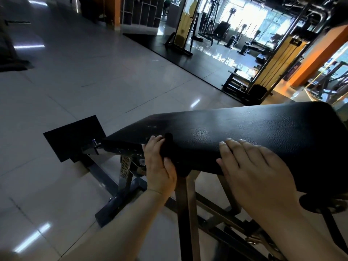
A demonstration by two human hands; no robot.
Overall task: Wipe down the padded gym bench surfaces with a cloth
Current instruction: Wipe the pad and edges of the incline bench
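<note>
So the long black bench pad (244,129) runs tilted, higher at its right end. The cloth (167,147) is a dark bunched thing sitting on the pad's near edge, close to its lower left end. The left hand (160,166) is wrapped round the cloth, fingers over the top and thumb on the near side, pressing it against the pad. The right hand (254,166) holds nothing; it's lying flat on the pad further right of the cloth, fingers straight and together. Just past the pad's left end there's a smaller black seat pad (73,137), and under the pad you can see the metal frame (124,174) standing on shiny floor tiles (84,81).
</note>
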